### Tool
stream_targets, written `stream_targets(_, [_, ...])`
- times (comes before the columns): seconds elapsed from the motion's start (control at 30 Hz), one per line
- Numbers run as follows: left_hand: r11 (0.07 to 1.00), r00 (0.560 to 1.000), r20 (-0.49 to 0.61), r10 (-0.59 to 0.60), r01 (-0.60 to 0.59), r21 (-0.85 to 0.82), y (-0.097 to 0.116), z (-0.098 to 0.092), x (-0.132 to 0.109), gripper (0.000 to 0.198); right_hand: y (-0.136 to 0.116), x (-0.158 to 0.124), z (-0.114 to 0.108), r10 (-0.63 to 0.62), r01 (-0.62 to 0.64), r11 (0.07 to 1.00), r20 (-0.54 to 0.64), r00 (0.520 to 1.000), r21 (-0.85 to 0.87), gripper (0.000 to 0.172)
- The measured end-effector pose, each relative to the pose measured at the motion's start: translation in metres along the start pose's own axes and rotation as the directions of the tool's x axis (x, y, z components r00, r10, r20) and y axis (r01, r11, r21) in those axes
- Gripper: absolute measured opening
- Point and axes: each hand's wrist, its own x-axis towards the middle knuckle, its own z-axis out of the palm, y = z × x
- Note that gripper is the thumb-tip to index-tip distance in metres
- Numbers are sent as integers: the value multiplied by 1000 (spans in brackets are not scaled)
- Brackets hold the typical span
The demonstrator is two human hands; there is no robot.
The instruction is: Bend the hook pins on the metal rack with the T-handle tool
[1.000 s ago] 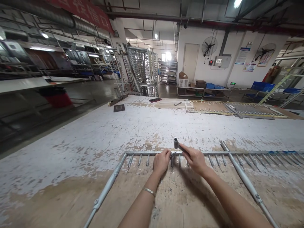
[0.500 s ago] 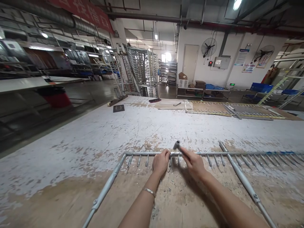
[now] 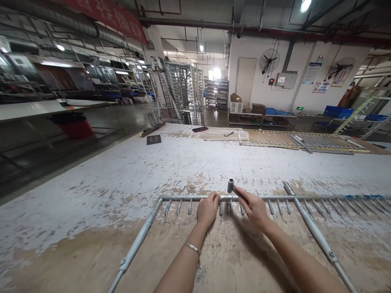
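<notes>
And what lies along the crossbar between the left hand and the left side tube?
In the head view, three metal prongs show along the crossbar between the left hand and the left side tube.

The paint-chipped table (image 3: 122, 173) carries a pronged metal frame (image 3: 226, 197), a dark flat square (image 3: 153, 139) and thin boards (image 3: 215, 134).

I see a phone (image 3: 200, 129) lying near a small metal tool (image 3: 229, 134). Farther off, I face a pale door (image 3: 246, 79).
</notes>
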Motion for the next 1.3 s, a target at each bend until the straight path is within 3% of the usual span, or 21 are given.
stream_targets(0.1, [999, 1000, -10, 8, -8, -40, -1, 1, 0, 28, -1, -2, 3, -41, 47, 997, -97, 994, 68, 42])
stream_targets(0.23, [996, 1000, -15, -1, 0, -87, -3, 2, 1, 28, 0, -2, 1, 2, 3, 998, 85, 996, -57, 42])
stream_targets(0.3, [990, 1000, -7, 15, -15, -139, -7, 1, 1, 29, 1, -2, -7, 50, -44, 996, 73, 996, -83, 47])
stream_targets(0.43, [935, 991, 105, 78, -36, -354, -14, -12, 1, 32, 5, -5, -31, 154, -157, 985, 40, 987, 66, 52])
stream_targets(0.5, [927, 982, 112, 151, -101, -362, -13, -23, 0, 24, 10, -10, -41, 189, -194, 969, 44, 981, 153, 49])
stream_targets(0.57, [937, 952, 123, 281, -244, -249, -8, -34, -2, 21, 17, -16, -47, 225, -231, 949, 50, 973, 213, 47])
stream_targets(0.63, [918, 893, 213, 396, -379, -115, 0, -40, -3, 23, 23, -21, -51, 273, -280, 921, 64, 960, 271, 48])
stream_targets(0.77, [876, 811, 359, 461, -481, -37, 12, -40, 0, 16, 26, -29, -56, 375, -378, 838, 89, 923, 392, 52])
stream_targets(0.87, [911, 857, 309, 412, -382, -154, 14, -32, 3, 17, 21, -32, -61, 416, -417, 797, 102, 903, 437, 53])
stream_targets(0.97, [962, 949, 240, 205, -150, -228, 16, -20, 5, 16, 11, -29, -65, 401, -383, 815, 54, 914, 435, 50])
stream_targets(1.03, [978, 979, 188, 77, -37, -207, 19, -11, 6, 14, 2, -24, -65, 360, -327, 853, -4, 933, 408, 49])
stream_targets(1.23, [988, 990, 93, -109, 119, -100, 31, 5, 6, 11, -10, -13, -42, 108, -54, 965, -199, 974, 255, 43])
stream_targets(1.3, [986, 987, 88, -137, 145, -85, 32, 6, 5, 13, -5, -13, -28, 56, -25, 983, -168, 984, 184, 41])
